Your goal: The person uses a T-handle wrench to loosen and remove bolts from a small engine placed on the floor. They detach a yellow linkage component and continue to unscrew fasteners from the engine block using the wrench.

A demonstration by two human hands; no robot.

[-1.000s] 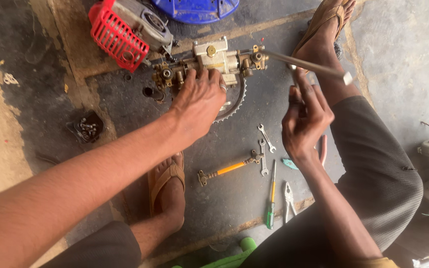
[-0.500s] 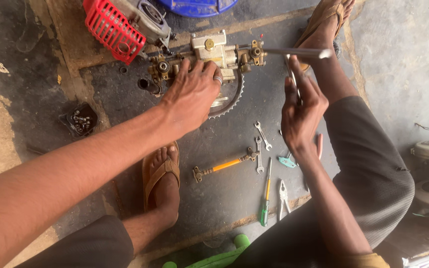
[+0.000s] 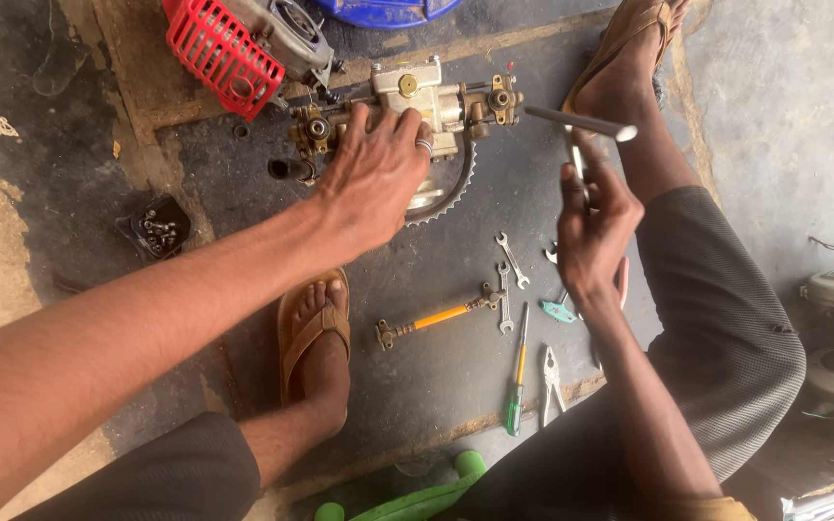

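Since half second ago: left hand point(image 3: 374, 178) stays spread on brass pump assembly point(image 3: 407, 106), fingers splayed a little wider; right hand point(image 3: 593, 232) has drawn slightly clear of pump. Left grip: open palm pressing down, fingers flat over pump body, nothing enclosed. Right grip: fingers closed round shaft of T-handle metal tool point(image 3: 581, 123), crossbar just right of pump end. Pump lies on floor point(image 3: 98, 193) beside red engine guard point(image 3: 222, 53). Spanners point(image 3: 509, 265), green screwdriver point(image 3: 516, 381), pliers point(image 3: 550, 381) near right hand; bare floor between feet.
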